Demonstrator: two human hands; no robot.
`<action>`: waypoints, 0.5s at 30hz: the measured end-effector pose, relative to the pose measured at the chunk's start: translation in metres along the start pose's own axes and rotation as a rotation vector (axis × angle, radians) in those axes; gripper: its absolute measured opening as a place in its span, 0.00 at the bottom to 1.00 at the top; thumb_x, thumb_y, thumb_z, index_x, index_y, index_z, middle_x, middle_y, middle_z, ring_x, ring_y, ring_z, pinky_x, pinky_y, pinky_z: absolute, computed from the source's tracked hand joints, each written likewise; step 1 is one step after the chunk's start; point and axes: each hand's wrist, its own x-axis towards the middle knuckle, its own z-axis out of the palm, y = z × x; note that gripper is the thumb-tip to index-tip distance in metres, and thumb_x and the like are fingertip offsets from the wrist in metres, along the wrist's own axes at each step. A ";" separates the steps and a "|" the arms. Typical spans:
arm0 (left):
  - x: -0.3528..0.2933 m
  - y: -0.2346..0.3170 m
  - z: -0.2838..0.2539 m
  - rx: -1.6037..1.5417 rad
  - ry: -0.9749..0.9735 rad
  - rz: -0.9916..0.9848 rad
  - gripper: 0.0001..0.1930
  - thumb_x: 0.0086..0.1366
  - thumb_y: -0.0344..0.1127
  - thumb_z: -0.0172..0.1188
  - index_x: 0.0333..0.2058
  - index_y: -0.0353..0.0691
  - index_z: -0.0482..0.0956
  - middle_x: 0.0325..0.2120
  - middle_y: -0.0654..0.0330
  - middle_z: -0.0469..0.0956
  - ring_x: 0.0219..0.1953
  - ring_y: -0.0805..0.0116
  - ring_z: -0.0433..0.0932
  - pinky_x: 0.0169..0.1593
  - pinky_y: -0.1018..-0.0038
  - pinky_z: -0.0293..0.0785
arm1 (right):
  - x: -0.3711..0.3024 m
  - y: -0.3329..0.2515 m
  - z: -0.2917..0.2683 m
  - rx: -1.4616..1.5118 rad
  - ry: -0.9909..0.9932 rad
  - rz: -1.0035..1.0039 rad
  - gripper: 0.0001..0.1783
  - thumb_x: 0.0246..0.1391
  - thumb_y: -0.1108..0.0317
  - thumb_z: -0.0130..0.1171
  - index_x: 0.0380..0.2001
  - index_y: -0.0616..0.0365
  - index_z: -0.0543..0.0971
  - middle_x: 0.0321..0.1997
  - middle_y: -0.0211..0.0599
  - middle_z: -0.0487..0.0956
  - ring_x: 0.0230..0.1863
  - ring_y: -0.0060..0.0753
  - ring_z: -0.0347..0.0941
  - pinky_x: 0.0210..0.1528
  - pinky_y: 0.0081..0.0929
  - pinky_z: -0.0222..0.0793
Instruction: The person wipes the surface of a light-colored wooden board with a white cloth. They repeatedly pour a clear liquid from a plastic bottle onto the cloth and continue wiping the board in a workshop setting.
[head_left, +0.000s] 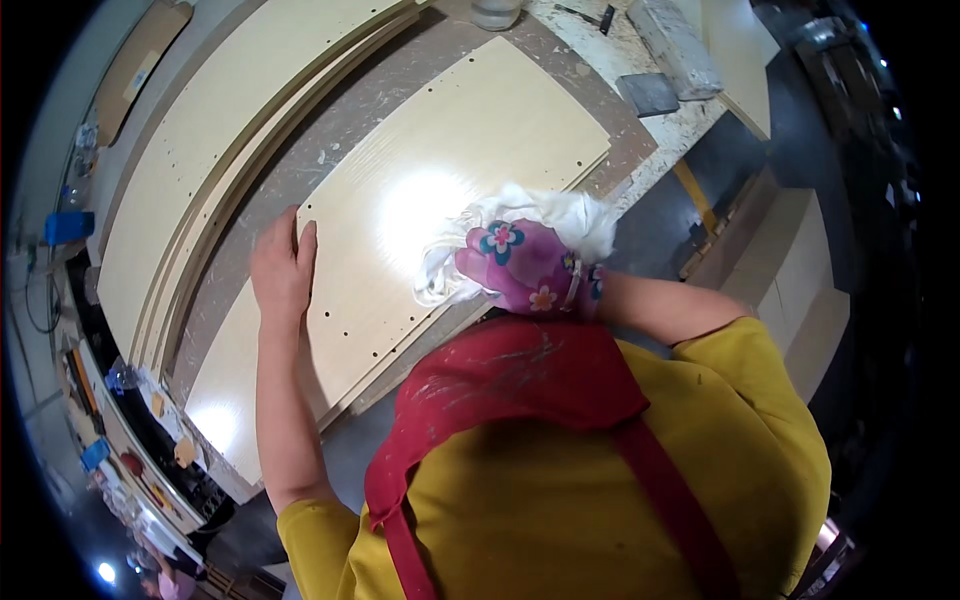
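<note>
Head view: floral purple-gloved right hand curled onto bunched white cloth, left hand half-open on pale flat wooden panel.

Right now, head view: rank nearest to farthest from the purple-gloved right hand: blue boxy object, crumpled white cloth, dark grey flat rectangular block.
From the purple-gloved right hand:
1. Crumpled white cloth: under the hand, touching.
2. Dark grey flat rectangular block: ahead, to the right.
3. Blue boxy object: far left, past the stacked pale curved panels.
</note>
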 end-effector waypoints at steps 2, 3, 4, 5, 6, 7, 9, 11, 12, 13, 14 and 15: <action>-0.001 -0.004 -0.003 -0.029 -0.039 -0.037 0.18 0.64 0.43 0.55 0.47 0.37 0.75 0.33 0.49 0.77 0.37 0.49 0.75 0.41 0.61 0.70 | -0.001 -0.014 0.021 -0.745 0.120 -0.238 0.22 0.49 0.61 0.59 0.48 0.56 0.72 0.39 0.38 0.77 0.40 0.37 0.77 0.42 0.30 0.73; 0.001 -0.008 0.000 -0.022 -0.008 0.002 0.18 0.64 0.44 0.54 0.47 0.38 0.75 0.32 0.48 0.77 0.36 0.50 0.76 0.40 0.61 0.70 | -0.003 -0.020 0.008 -0.759 0.112 -0.111 0.22 0.49 0.61 0.59 0.47 0.56 0.72 0.38 0.38 0.76 0.37 0.39 0.77 0.39 0.32 0.74; -0.003 -0.010 0.002 -0.020 -0.019 -0.014 0.18 0.64 0.44 0.54 0.47 0.38 0.75 0.32 0.48 0.77 0.35 0.50 0.76 0.40 0.60 0.70 | 0.001 -0.039 -0.010 -0.769 0.097 0.015 0.21 0.48 0.61 0.59 0.46 0.56 0.72 0.37 0.39 0.76 0.35 0.40 0.77 0.37 0.34 0.74; -0.001 -0.007 0.000 -0.021 -0.025 -0.020 0.18 0.64 0.44 0.54 0.47 0.38 0.75 0.32 0.48 0.77 0.35 0.49 0.76 0.40 0.60 0.70 | -0.002 -0.034 -0.014 -0.831 0.063 0.275 0.23 0.46 0.58 0.59 0.44 0.56 0.72 0.37 0.40 0.76 0.32 0.41 0.77 0.32 0.37 0.73; 0.000 -0.005 0.000 -0.022 -0.031 -0.027 0.18 0.64 0.45 0.54 0.47 0.38 0.75 0.32 0.48 0.77 0.35 0.49 0.76 0.40 0.60 0.71 | -0.004 -0.038 -0.010 -0.880 0.024 0.302 0.23 0.46 0.56 0.59 0.44 0.56 0.72 0.37 0.40 0.76 0.32 0.42 0.77 0.33 0.38 0.73; -0.001 -0.006 0.002 -0.025 -0.024 -0.007 0.19 0.64 0.44 0.54 0.47 0.37 0.75 0.31 0.49 0.77 0.34 0.50 0.75 0.40 0.60 0.70 | -0.001 -0.050 0.001 -0.925 -0.014 0.331 0.24 0.46 0.55 0.58 0.44 0.56 0.72 0.38 0.41 0.76 0.32 0.42 0.77 0.34 0.39 0.73; 0.001 -0.007 0.003 -0.022 -0.001 0.040 0.19 0.65 0.44 0.53 0.47 0.36 0.74 0.29 0.49 0.76 0.33 0.51 0.75 0.39 0.61 0.69 | -0.005 -0.055 0.039 -0.962 0.006 0.203 0.25 0.46 0.53 0.56 0.44 0.58 0.72 0.37 0.45 0.76 0.33 0.43 0.77 0.37 0.41 0.72; 0.000 -0.012 0.002 -0.014 0.025 0.070 0.18 0.64 0.44 0.53 0.46 0.37 0.75 0.32 0.49 0.77 0.36 0.49 0.76 0.40 0.59 0.71 | -0.005 -0.058 0.049 -0.841 0.033 0.166 0.24 0.46 0.55 0.57 0.46 0.55 0.72 0.39 0.45 0.76 0.34 0.46 0.77 0.37 0.42 0.72; 0.000 -0.012 0.003 -0.010 0.038 0.085 0.18 0.64 0.45 0.53 0.45 0.38 0.75 0.34 0.48 0.78 0.37 0.48 0.76 0.41 0.58 0.71 | -0.006 -0.061 0.050 -0.781 0.046 0.148 0.24 0.46 0.56 0.58 0.47 0.53 0.72 0.40 0.45 0.76 0.34 0.47 0.77 0.37 0.43 0.73; 0.000 -0.014 0.004 -0.002 0.042 0.083 0.18 0.64 0.44 0.53 0.45 0.37 0.75 0.35 0.48 0.78 0.37 0.47 0.76 0.41 0.57 0.71 | -0.007 -0.062 0.042 -0.789 0.115 0.240 0.23 0.46 0.56 0.58 0.46 0.52 0.72 0.39 0.44 0.77 0.33 0.49 0.77 0.36 0.42 0.73; -0.001 -0.014 0.004 0.006 0.044 0.084 0.17 0.64 0.44 0.53 0.45 0.37 0.75 0.35 0.48 0.78 0.37 0.47 0.76 0.41 0.57 0.71 | -0.008 -0.062 0.024 -0.794 0.187 0.335 0.22 0.46 0.57 0.59 0.45 0.52 0.72 0.38 0.44 0.77 0.33 0.50 0.77 0.34 0.42 0.73; -0.002 -0.014 0.004 0.011 0.044 0.083 0.17 0.64 0.44 0.53 0.45 0.37 0.75 0.36 0.48 0.77 0.37 0.47 0.76 0.42 0.57 0.71 | -0.004 -0.066 0.003 -0.912 0.232 0.248 0.21 0.47 0.58 0.59 0.44 0.53 0.72 0.34 0.45 0.77 0.31 0.52 0.77 0.31 0.43 0.73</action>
